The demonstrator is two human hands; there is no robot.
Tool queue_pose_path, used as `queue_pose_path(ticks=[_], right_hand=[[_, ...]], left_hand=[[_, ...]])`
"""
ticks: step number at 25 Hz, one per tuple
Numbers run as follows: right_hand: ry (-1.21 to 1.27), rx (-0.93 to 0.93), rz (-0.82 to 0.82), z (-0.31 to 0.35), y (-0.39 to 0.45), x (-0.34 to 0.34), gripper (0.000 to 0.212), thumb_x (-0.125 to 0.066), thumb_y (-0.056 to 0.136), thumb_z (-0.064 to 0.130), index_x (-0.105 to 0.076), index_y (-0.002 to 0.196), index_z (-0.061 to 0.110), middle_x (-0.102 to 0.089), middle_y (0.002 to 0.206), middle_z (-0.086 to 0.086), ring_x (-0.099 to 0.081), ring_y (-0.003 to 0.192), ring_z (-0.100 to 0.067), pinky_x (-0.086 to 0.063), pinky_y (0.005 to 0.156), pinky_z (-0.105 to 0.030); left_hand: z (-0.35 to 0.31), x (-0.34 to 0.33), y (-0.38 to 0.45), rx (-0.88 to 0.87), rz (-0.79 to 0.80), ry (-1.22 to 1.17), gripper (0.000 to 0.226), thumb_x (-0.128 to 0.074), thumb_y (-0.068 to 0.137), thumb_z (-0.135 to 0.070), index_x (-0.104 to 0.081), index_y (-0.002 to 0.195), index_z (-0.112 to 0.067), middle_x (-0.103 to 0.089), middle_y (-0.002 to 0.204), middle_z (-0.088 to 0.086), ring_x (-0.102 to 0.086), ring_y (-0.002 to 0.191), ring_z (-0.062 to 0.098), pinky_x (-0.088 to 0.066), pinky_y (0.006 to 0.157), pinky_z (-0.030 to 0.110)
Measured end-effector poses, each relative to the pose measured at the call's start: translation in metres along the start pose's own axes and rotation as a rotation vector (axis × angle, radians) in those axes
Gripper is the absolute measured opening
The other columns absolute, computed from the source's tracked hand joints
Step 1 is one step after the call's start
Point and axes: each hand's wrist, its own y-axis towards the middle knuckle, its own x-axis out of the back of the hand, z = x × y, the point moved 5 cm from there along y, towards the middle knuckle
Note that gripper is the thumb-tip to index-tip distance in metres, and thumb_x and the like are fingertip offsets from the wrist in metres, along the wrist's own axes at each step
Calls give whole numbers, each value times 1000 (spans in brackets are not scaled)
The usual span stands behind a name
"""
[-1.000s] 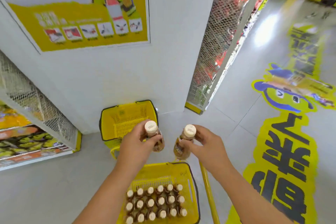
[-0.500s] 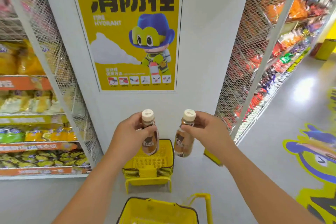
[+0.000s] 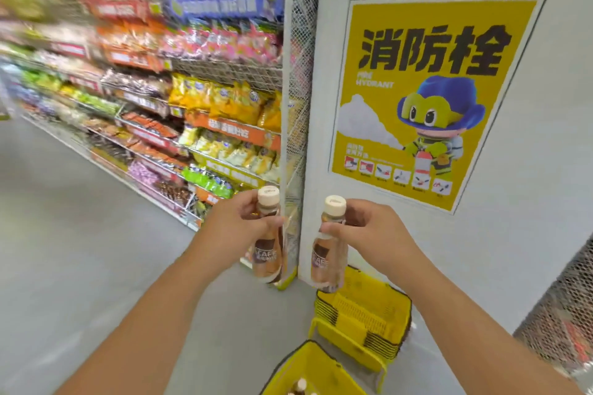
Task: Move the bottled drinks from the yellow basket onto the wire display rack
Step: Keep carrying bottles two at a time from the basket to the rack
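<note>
My left hand [image 3: 239, 228] grips a brown coffee bottle [image 3: 268, 253] with a cream cap by its neck, held upright at chest height. My right hand [image 3: 369, 234] pinches the neck of a second, like bottle [image 3: 327, 263] beside it. Both bottles hang in front of the corner of a wire display rack [image 3: 293, 138]. The yellow basket [image 3: 308, 369] sits on the floor at the bottom edge, with a few bottle caps showing inside.
Wire shelves [image 3: 179, 125] packed with snack bags run along the left aisle, blurred. A white wall carries a yellow fire hydrant poster [image 3: 426, 99]. A stack of yellow baskets [image 3: 362, 314] stands against the wall. Another mesh rack [image 3: 561, 314] is at the right edge.
The view has swung up and to the left, from the basket on the floor to the snack aisle. Both hands keep their bottles upright and side by side.
</note>
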Motion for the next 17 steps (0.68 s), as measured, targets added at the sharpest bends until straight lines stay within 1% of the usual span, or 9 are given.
queue_pose_path(ticks=[3, 4, 6, 8, 9, 11, 13, 15, 17], right_hand=[[75, 53, 117, 31, 10, -65, 23, -89, 78, 20, -82, 97, 30, -80, 87, 17, -72, 80, 7, -48, 65, -6], [87, 62, 152, 40, 13, -87, 22, -89, 78, 22, -82, 97, 31, -79, 87, 18, -71, 80, 7, -48, 64, -6], [92, 95, 233, 61, 12, -134, 21, -90, 78, 26, -82, 96, 32, -79, 87, 19, -70, 76, 8, -47, 61, -6], [119, 140, 305, 85, 8, -187, 17, -88, 79, 23, -82, 92, 31, -78, 81, 17, -68, 68, 7, -45, 57, -6], [134, 161, 338, 98, 4, -213, 16, -87, 79, 21, -83, 90, 31, -79, 81, 15, -67, 68, 7, -46, 58, -6], [146, 205, 419, 128, -8, -270, 17, -86, 80, 22, -82, 89, 35, -80, 85, 12, -68, 73, 5, -47, 63, -7], [152, 243, 500, 162, -24, -336, 19, -85, 80, 26, -80, 91, 41, -80, 88, 14, -69, 76, 5, -49, 69, -11], [180, 271, 557, 194, -40, -400, 20, -85, 81, 26, -80, 93, 42, -80, 90, 14, -72, 80, 3, -51, 74, -19], [184, 307, 616, 228, -58, -466, 19, -85, 81, 28, -80, 94, 42, -80, 90, 15, -72, 80, 3, -49, 72, -19]], left_hand=[[7, 73, -36, 44, -144, 39, 32, -85, 80, -18, -75, 105, -34, -78, 98, -21, -72, 92, -3, -53, 82, 21], [11, 96, -50, 52, -190, 48, 30, -85, 80, -19, -75, 102, -37, -77, 96, -22, -72, 89, -4, -54, 79, 19], [21, 140, -78, 67, -274, 70, 28, -85, 80, -19, -74, 92, -42, -75, 89, -29, -70, 81, -11, -49, 65, 6], [30, 190, -112, 95, -356, 103, 28, -85, 80, -22, -74, 87, -48, -74, 87, -31, -68, 78, -13, -47, 60, 3], [35, 215, -129, 107, -390, 107, 29, -85, 80, -24, -75, 88, -50, -75, 90, -28, -70, 81, -9, -51, 66, 8], [44, 267, -165, 144, -480, 110, 28, -86, 78, -28, -75, 96, -47, -78, 97, -17, -74, 92, 7, -60, 84, 32], [50, 323, -207, 174, -551, 133, 31, -86, 72, -36, -76, 101, -42, -78, 101, -12, -74, 98, 16, -59, 91, 47], [55, 379, -246, 191, -612, 168, 36, -83, 65, -43, -76, 101, -44, -78, 101, -14, -74, 96, 14, -60, 91, 47], [60, 441, -285, 215, -668, 213, 34, -85, 68, -42, -74, 99, -49, -78, 99, -18, -74, 94, 10, -61, 89, 44]])
